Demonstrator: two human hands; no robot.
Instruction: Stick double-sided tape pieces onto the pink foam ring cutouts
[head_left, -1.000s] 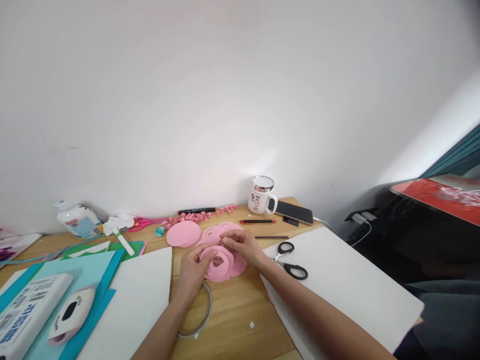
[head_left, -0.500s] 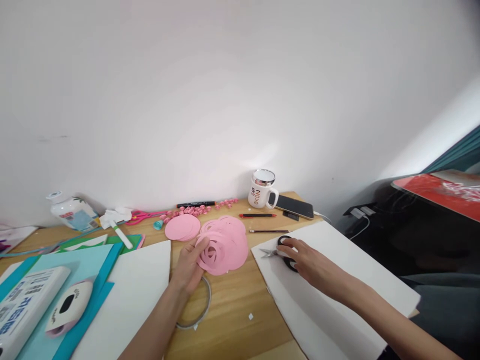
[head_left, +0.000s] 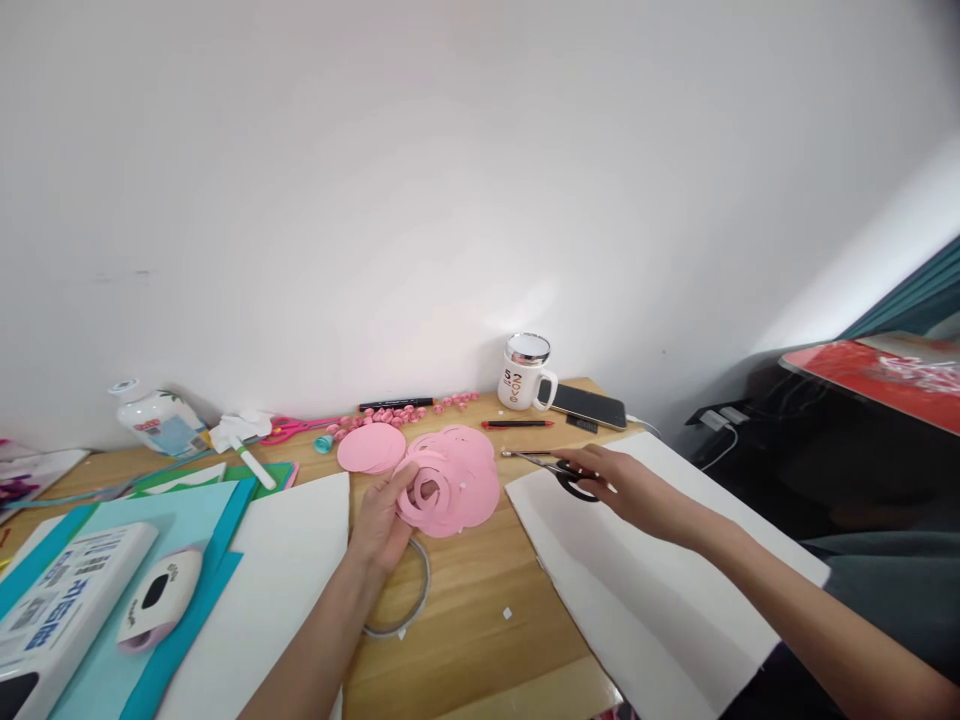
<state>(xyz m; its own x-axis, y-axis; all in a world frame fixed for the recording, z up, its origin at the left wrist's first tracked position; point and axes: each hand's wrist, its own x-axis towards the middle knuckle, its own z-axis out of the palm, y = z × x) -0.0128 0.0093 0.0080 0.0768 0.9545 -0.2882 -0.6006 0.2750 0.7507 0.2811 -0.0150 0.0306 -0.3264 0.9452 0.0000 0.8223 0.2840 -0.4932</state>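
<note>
My left hand (head_left: pixel 384 522) pinches the edge of a pink paper spiral (head_left: pixel 444 512) between thumb and fingers. Under and behind it spreads a pile of pink cut paper (head_left: pixel 480 475), with plain pink discs (head_left: pixel 369 447) to the left. Over the white board's far left corner, my right hand (head_left: pixel 630 488) grips black-handled scissors (head_left: pixel 564 468). Their blades point left toward the pink pile, and part of the handles is hidden by my fingers. A roll of tape (head_left: pixel 426 590) lies beside my left wrist.
A white mug (head_left: pixel 521 385), a phone (head_left: pixel 589 406) and a red-black pencil (head_left: pixel 517 424) are at the back. Small pink beads (head_left: pixel 397 415) lie along the wall. White boards (head_left: pixel 652 580) flank the middle; blue paper (head_left: pixel 187 510) and a white box (head_left: pixel 90 590) lie left.
My right hand has raised the scissors off the white board and tilted them, blades still leftward. The paper in my left hand has turned slightly, its spiral opening wider. The whole view has shifted a little.
</note>
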